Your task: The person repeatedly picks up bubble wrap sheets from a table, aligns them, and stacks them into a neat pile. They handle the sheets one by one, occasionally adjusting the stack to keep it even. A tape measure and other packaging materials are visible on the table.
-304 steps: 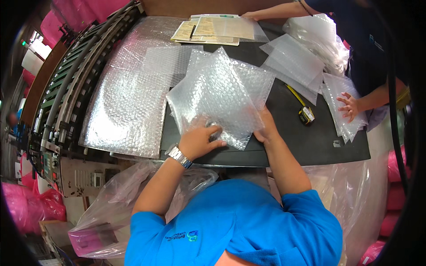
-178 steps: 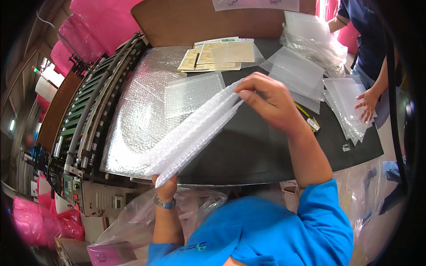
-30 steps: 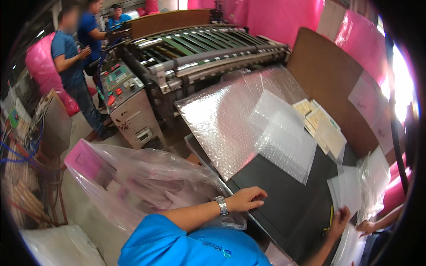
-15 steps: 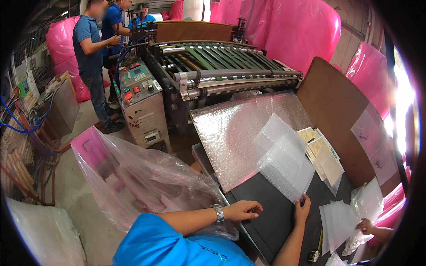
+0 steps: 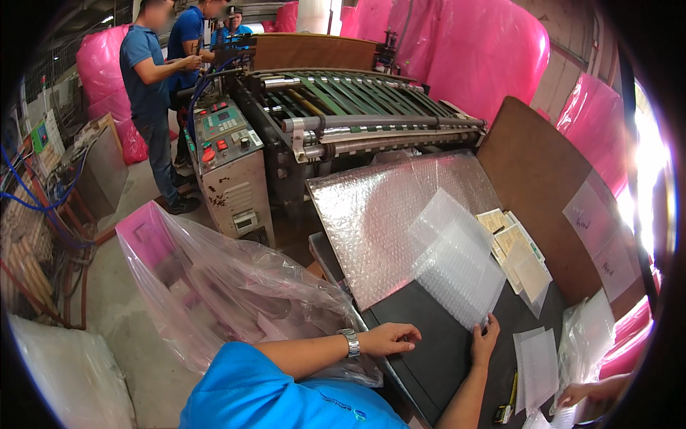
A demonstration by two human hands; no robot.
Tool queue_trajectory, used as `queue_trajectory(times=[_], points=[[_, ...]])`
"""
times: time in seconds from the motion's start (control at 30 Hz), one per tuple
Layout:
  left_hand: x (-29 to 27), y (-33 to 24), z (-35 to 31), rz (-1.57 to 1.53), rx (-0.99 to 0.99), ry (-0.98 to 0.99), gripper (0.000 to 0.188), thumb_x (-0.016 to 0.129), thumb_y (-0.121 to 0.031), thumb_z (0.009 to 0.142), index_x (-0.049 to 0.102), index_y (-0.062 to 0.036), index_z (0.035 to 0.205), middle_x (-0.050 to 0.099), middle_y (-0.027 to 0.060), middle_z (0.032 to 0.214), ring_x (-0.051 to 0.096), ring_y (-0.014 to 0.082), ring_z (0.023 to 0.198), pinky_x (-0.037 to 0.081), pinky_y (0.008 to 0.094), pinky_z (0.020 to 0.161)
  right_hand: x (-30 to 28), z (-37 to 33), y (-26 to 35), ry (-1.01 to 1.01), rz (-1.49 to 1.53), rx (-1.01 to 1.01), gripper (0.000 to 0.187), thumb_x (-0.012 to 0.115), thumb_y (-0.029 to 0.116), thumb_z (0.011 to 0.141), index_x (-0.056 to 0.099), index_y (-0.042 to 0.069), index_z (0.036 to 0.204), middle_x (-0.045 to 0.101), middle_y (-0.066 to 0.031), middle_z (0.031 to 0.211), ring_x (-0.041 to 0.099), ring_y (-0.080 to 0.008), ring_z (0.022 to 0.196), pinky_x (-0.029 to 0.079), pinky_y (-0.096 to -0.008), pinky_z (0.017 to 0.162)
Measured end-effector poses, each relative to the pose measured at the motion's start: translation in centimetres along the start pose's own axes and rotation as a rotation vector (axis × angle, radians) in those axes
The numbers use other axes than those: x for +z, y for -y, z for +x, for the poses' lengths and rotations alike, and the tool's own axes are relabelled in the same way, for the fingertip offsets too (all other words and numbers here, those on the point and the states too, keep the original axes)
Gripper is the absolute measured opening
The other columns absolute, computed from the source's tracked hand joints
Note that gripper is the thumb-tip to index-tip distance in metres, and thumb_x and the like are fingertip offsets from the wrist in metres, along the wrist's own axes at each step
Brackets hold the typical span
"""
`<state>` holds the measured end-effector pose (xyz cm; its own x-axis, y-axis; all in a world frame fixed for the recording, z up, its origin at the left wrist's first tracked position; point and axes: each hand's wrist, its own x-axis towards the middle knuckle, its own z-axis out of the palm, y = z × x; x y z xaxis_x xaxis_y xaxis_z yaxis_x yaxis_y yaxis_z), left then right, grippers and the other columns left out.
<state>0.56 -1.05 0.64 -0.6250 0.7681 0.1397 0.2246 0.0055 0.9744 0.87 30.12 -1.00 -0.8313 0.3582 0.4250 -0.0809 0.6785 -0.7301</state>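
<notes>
Loosely curled with a gap between thumb and fingers, my left hand (image 5: 389,339) hovers by the left edge of the black table (image 5: 411,318) and holds nothing. A metal watch (image 5: 350,342) is on that wrist. My right hand (image 5: 485,340) has its thumb and fingers at the near corner of a stack of clear bubble wrap sheets (image 5: 461,275). The stack lies partly on a large silvery bubble wrap sheet (image 5: 371,222). Right of the stack are cream printed cards (image 5: 507,239) and a translucent pouch (image 5: 529,275).
A yellow tape measure (image 5: 506,409) and smaller clear sheets (image 5: 536,368) lie at the right, near another person's hand (image 5: 575,395). Clear plastic film (image 5: 236,286) drapes at the left. A roller machine (image 5: 357,114) and control cabinet (image 5: 232,179) stand beyond; several people work behind.
The other person's hand has moved down and left, and the small clear sheets beside it have shifted and narrowed. My own hands have barely moved.
</notes>
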Motion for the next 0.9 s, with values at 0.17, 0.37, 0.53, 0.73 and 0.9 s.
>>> queue_trajectory(times=[0.17, 0.37, 0.53, 0.73, 0.9], points=[[0.1, 0.2, 0.1, 0.0, 0.02, -0.024, 0.031, 0.054, -0.023, 0.082, 0.049, -0.0046, 0.106, 0.057, 0.0072, 0.09, 0.054, 0.0143, 0.078, 0.042, 0.027, 0.072, 0.0, 0.1, -0.3, 0.012, -0.008, 0.022, 0.05, 0.058, 0.005, 0.071, 0.041, 0.0, 0.118, 0.037, -0.0171, 0.123, 0.038, -0.0284, 0.113, 0.033, -0.0356, 0.094], [0.0, 0.0, 0.0, -0.002, 0.018, -0.018, 0.031, 0.053, -0.024, 0.082, 0.049, -0.0046, 0.106, 0.057, 0.0074, 0.089, 0.054, 0.0148, 0.077, 0.042, 0.0272, 0.071, 0.1, -0.1, 0.0, 0.019, -0.036, 0.038, 0.05, 0.057, 0.005, 0.071, 0.041, 0.0, 0.119, 0.037, -0.0178, 0.124, 0.037, -0.0291, 0.115, 0.032, -0.0363, 0.095], [0.1, 0.4, 0.0, -0.009, 0.047, -0.028, 0.032, 0.052, -0.025, 0.083, 0.048, -0.0046, 0.106, 0.057, 0.0071, 0.088, 0.053, 0.0143, 0.077, 0.042, 0.0271, 0.071, 0.0, -0.1, 0.2, 0.026, -0.034, 0.035, 0.051, 0.058, 0.005, 0.071, 0.041, 0.0, 0.118, 0.036, -0.0182, 0.124, 0.036, -0.0298, 0.116, 0.031, -0.0366, 0.096], [0.1, 0.4, 0.1, 0.008, 0.038, -0.028, 0.031, 0.053, -0.024, 0.083, 0.048, -0.0046, 0.106, 0.056, 0.0067, 0.086, 0.053, 0.0139, 0.076, 0.042, 0.027, 0.07, 0.1, -0.1, 0.0, 0.017, -0.096, 0.018, 0.049, 0.057, 0.005, 0.072, 0.041, 0.0, 0.118, 0.039, -0.0166, 0.122, 0.039, -0.0284, 0.113, 0.033, -0.0358, 0.094], [0.2, 0.6, 0.1, 0.008, 0.048, -0.022, 0.031, 0.052, -0.024, 0.083, 0.048, -0.0049, 0.106, 0.056, 0.0069, 0.088, 0.052, 0.0138, 0.078, 0.041, 0.0271, 0.071, 0.0, -0.3, 0.5, -0.003, -0.125, 0.0, 0.049, 0.057, 0.005, 0.071, 0.042, 0.0, 0.118, 0.041, -0.0157, 0.12, 0.041, -0.0274, 0.111, 0.033, -0.0346, 0.093]])
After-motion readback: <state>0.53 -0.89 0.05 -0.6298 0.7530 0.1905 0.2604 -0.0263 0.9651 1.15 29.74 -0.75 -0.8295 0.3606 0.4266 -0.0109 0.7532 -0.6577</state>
